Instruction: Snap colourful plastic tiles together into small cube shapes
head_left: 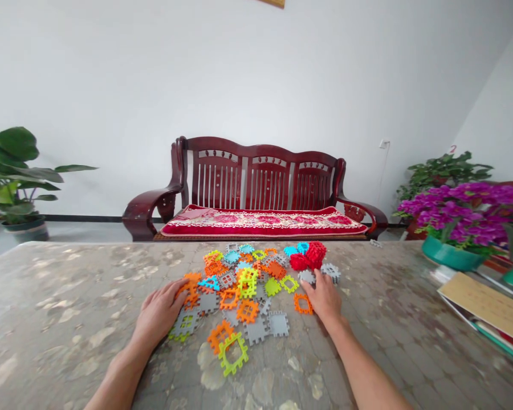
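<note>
A spread of flat plastic interlocking tiles (248, 285) in orange, grey, green, blue and yellow lies on the stone-patterned table (68, 319). A red assembled clump (310, 256) sits at the pile's far right. My left hand (158, 316) rests palm down with fingers stretched over orange and grey tiles at the pile's left edge. My right hand (325, 296) lies flat at the right edge, fingertips touching a grey tile (308, 277), next to an orange frame tile (302, 303). Neither hand grips anything.
A dark wooden bench (256, 182) with a red cushion stands behind the table. Purple flowers in a green pot (448, 253) and stacked books (487, 310) occupy the table's right side. A leafy plant (12, 182) stands at the far left.
</note>
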The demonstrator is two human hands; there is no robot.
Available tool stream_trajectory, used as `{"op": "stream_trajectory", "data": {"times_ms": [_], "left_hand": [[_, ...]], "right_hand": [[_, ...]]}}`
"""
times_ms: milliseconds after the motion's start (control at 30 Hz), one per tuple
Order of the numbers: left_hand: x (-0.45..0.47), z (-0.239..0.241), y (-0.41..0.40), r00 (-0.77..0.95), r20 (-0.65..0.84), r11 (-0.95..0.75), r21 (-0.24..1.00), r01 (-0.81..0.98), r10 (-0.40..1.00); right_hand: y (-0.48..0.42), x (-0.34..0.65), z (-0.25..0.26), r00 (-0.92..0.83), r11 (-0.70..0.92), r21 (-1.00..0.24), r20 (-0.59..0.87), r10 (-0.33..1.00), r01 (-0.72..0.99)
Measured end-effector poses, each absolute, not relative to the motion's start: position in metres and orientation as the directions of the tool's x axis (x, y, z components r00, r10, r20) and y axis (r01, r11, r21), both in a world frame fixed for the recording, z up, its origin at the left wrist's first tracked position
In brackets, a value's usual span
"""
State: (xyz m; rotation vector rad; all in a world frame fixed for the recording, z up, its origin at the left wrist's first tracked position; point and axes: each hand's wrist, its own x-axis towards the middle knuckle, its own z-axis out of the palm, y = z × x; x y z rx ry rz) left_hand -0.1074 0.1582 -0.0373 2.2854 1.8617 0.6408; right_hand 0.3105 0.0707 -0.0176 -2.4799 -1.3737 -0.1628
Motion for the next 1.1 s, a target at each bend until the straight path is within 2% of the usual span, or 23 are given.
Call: {"op": "stream_trajectory", "data": {"times_ms": [200, 1100], "left_hand": [[-0.103, -0.03, 0.152, 0.148, 0.238, -0.23, 0.369, 0.901, 0.96], [-0.101, -0.027, 0.149, 0.126, 0.233, -0.216, 0.419, 0.882, 0.964]], "right_hand": [[0.071, 0.313, -0.02, 0.481, -0.386, -0.307, 0.355, 0.801, 0.87], [0.07, 0.317, -0.029, 0.232, -0.075, -0.289, 0.558, 0.797, 0.954]]}}
